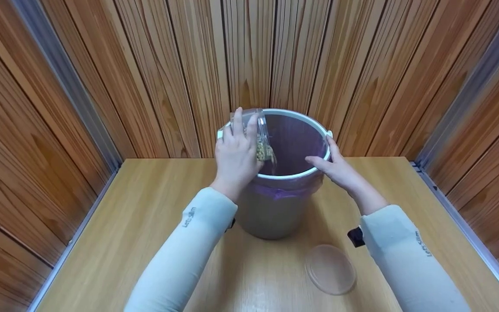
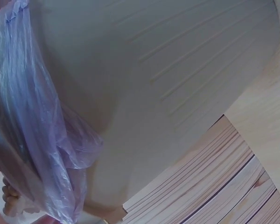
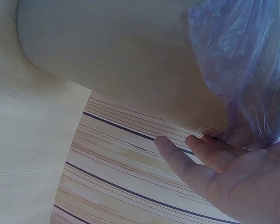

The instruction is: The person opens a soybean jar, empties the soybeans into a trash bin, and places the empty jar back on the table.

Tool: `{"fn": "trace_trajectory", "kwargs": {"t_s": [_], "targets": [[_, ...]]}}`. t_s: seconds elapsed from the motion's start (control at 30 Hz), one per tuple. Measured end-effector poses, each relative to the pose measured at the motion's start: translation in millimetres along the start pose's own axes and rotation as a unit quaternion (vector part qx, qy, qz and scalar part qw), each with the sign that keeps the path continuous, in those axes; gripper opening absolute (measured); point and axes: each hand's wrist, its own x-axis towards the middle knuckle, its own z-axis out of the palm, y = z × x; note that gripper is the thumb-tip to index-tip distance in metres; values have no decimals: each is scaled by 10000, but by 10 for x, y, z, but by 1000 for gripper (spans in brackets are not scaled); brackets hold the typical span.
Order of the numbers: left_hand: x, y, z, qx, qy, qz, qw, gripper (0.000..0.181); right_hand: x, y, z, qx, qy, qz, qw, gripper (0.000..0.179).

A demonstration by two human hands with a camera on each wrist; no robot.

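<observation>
A grey trash can with a pale rim stands upright on the table, lined with a thin purple bag. Over the left part of its opening, my left hand grips a clear plastic container, tilted with its mouth toward the inside. Small yellowish-green pieces lie in the container, and some spill from its mouth. My right hand holds the can's right rim, thumb inside and fingers outside. In the right wrist view, its fingers extend beside the bag and the can's wall.
A round translucent lid lies flat on the wooden table, in front of the can and to its right. Wood-plank walls enclose the back and both sides, with metal strips along the edges.
</observation>
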Motion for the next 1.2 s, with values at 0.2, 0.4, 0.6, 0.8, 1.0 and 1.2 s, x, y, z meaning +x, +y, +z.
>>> {"fn": "trace_trajectory", "kwargs": {"t_s": [0.2, 0.4, 0.6, 0.8, 1.0, 1.2], "targets": [[7, 3, 0, -100, 37, -21, 9999, 103, -1, -10, -2, 29, 4, 9, 10000, 101], [6, 9, -6, -18, -7, -53, 10000, 102, 16, -14, 9, 25, 40, -16, 10000, 101], [4, -4, -11, -56, -116, -116, 9998, 103, 23, -18, 23, 97, -4, -40, 9999, 100], [-9, -9, -11, 37, -192, -115, 9997, 104, 29, -6, 36, 135, -50, -87, 9999, 100], [6, 21, -38, 222, -238, -23, 9995, 105, 15, 7, 15, 97, -45, -16, 9999, 100], [17, 46, -39, 331, -217, 43, 9992, 97, 4, 9, 0, 111, -29, -14, 9999, 100]]}}
